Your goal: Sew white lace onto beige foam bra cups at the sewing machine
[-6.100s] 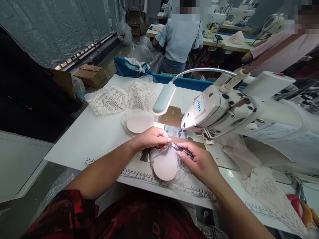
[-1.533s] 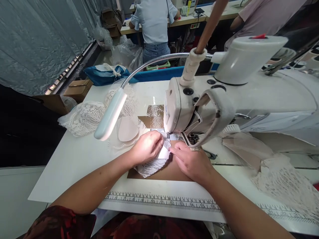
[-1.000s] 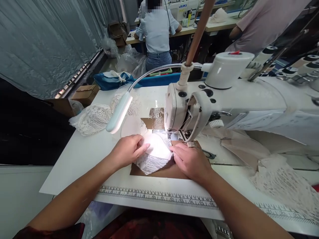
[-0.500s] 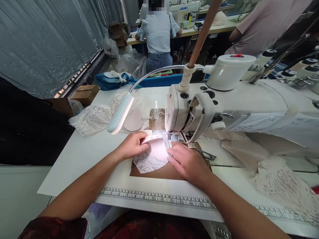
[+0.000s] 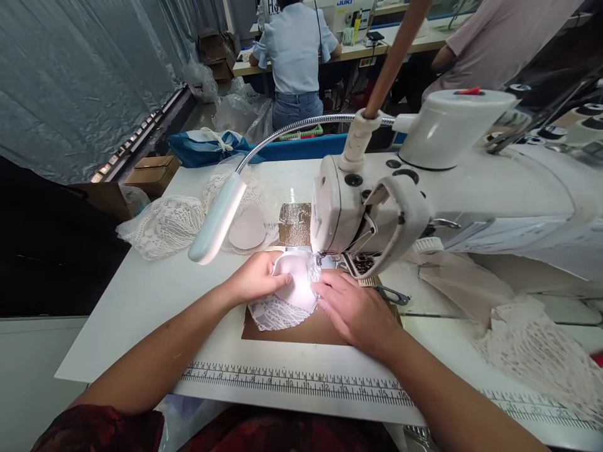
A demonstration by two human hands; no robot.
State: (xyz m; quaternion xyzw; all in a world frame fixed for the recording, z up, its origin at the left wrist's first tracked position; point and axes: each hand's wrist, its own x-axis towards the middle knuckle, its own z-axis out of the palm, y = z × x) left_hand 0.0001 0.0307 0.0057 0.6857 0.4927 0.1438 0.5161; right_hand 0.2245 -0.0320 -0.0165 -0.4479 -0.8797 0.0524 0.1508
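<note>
A smooth white bra cup (image 5: 298,284) lies over white patterned lace (image 5: 277,312), close to the needle area of the sewing machine (image 5: 330,207). My left hand (image 5: 257,276) pinches the cup's left edge, thumb on top and fingers behind it. My right hand (image 5: 351,304) is closed at the right edge of the cup and lace, just below the presser foot; its fingertips partly cover that edge. Under the work is a brown board (image 5: 301,329). Small dark-handled snips (image 5: 393,295) lie right of my right hand.
A lamp head (image 5: 217,218) on a bent gooseneck hangs above the left of the table. Behind it are another cup (image 5: 247,227) and bagged lace (image 5: 162,226). More lace (image 5: 541,339) lies right. A ruler strip (image 5: 292,380) runs along the front edge. Two people sit beyond.
My left thumb has moved right, onto the cup's face, and the cup's raised upper flap now lies flatter and rounder. My right hand stays by the edge. The view has shifted slightly.
</note>
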